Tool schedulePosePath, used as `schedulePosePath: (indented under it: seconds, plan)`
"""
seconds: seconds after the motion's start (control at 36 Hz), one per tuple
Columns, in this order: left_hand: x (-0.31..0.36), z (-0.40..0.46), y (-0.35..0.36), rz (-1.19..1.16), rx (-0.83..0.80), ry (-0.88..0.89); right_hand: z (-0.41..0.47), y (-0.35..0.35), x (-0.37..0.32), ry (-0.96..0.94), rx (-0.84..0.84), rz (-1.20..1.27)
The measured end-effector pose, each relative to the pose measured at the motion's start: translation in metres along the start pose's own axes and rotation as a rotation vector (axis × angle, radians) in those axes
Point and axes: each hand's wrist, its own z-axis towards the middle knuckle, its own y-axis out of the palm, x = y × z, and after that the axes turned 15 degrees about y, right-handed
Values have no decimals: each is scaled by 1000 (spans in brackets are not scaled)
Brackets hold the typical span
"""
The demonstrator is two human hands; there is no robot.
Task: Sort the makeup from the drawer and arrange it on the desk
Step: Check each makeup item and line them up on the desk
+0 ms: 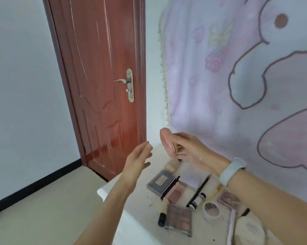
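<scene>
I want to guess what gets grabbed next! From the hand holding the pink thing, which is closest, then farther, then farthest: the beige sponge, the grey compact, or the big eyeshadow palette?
Judged from the right hand in the head view:
1. Beige sponge, just below the hand.
2. Grey compact, lower and a bit left.
3. Big eyeshadow palette, far down near the desk's front edge.

The one camera sits on my head and looks forward and down, tilted so the red door (99, 82) leans across the left and the pink curtain (237, 76) fills the right. It is close over the white worktop (142, 230), which reaches only the lower middle of the wide, bowed view. My left hand (138, 160) and right hand (189, 149) rise from the bottom edge, raised near the lens above the worktop.
</scene>
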Motion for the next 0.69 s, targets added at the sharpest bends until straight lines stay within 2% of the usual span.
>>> schedulePosePath:
  seconds: [0.14,0.19,0.39,0.5,0.58,0.69]
  plan:
    - [52,-58,9,64,-117,226,-78,29,-5,70,-43,56]
    - [60,-78,14,109,-158,268,-101,42,2,86,-78,79]
    - [73,-127,21,219,-138,354,-155,59,21,88,-146,99]
    - [78,-146,27,286,-209,454,-172,58,27,70,-209,186]
    - [82,-155,33,260,-227,491,-184,61,31,13,-153,156]
    - [83,-164,37,151,-119,446,-197,64,39,-154,71,42]
